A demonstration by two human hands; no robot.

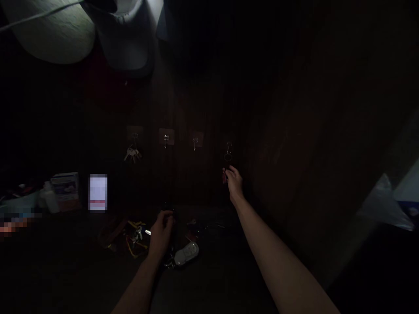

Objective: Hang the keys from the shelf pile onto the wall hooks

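My right hand is closed at the fingertips on a small red keychain. Just above it, a metal key ring hangs from the rightmost wall hook. Low over the dark surface, my left hand has its fingers curled; whatever they hold is too dark to make out. Beside its wrist lies a pale remote fob with a ring of keys. On its other side are keys with a yellow strap. A bunch of keys hangs from the leftmost hook.
Two bare hooks, one and another, are on the dark wall between the occupied ones. A lit, blurred-out screen stands at left beside a box and a white bottle. Caps hang above. A plastic bag is at right.
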